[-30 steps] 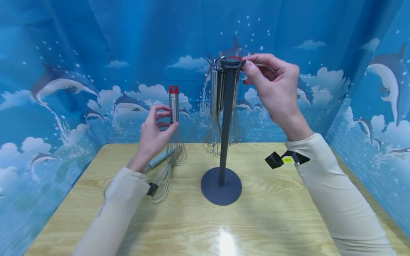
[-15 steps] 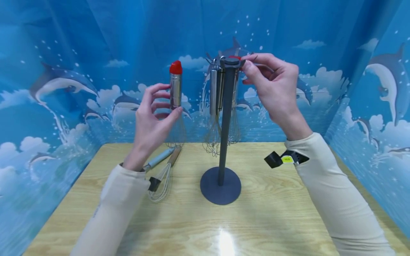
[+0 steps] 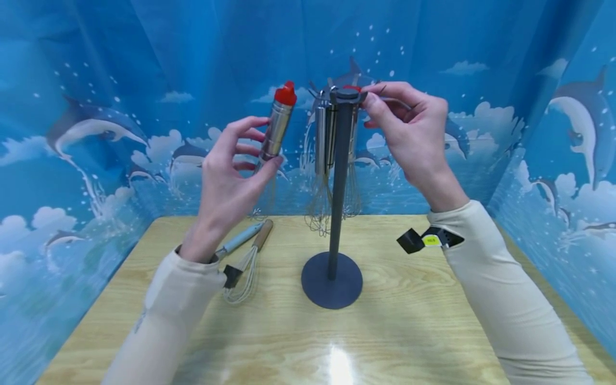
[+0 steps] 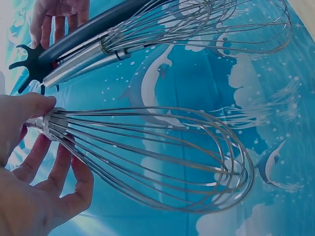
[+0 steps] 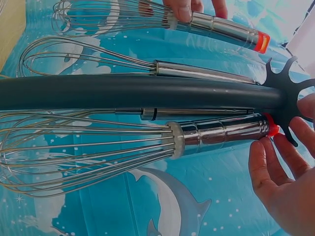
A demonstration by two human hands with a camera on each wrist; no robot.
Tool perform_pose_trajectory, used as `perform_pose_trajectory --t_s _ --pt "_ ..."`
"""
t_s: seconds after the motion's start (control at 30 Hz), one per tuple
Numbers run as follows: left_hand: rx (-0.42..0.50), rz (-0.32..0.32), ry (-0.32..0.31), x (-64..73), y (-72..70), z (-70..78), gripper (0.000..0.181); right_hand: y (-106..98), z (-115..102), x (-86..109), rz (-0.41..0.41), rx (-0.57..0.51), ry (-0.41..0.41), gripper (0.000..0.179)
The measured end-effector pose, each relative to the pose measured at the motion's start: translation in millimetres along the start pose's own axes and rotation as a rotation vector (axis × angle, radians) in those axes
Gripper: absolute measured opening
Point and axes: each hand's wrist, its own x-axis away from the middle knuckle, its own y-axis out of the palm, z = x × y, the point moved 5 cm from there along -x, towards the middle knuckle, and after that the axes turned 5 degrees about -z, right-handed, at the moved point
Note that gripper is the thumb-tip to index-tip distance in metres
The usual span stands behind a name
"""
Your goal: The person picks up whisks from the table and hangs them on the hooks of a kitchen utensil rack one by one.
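My left hand [image 3: 233,168] holds a whisk by its steel handle [image 3: 277,129] between thumb and fingers. The whisk leans rightward, red end uppermost; its wire loops [image 4: 157,147] show in the left wrist view. To its right stands a dark rack, its pole [image 3: 339,187] upright and its top ringed with hooks. My right hand [image 3: 416,133] pinches a hook at the right of that top between thumb and forefinger. Beside those fingers another red-ended whisk [image 5: 224,133] hangs from the rack. Other steel-handled whisks [image 3: 321,139] hang at the rack's left and back.
On the wooden table [image 3: 409,331], a brown-handled whisk [image 3: 262,235] and a tool with a pale blue handle [image 3: 243,238] lie left of the rack's round base [image 3: 332,294]. A blue dolphin-print curtain [image 3: 216,64] encloses the back and sides.
My left hand has risen with the whisk, which now tilts to the right, nearer the rack. My right hand keeps its place at the hook.
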Motion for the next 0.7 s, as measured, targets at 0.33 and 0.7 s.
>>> perform_pose_trajectory --t_s 0.33,0.7 --pt "-0.068 -0.021 0.089 -2.1 1.1 9.8 0.056 0.2 0.1 0.0 -0.002 0.016 0.003 0.016" --pt "-0.117 -0.053 0.091 -3.9 1.6 15.4 0.053 0.2 -1.1 0.8 0.003 -0.006 0.007 0.016"
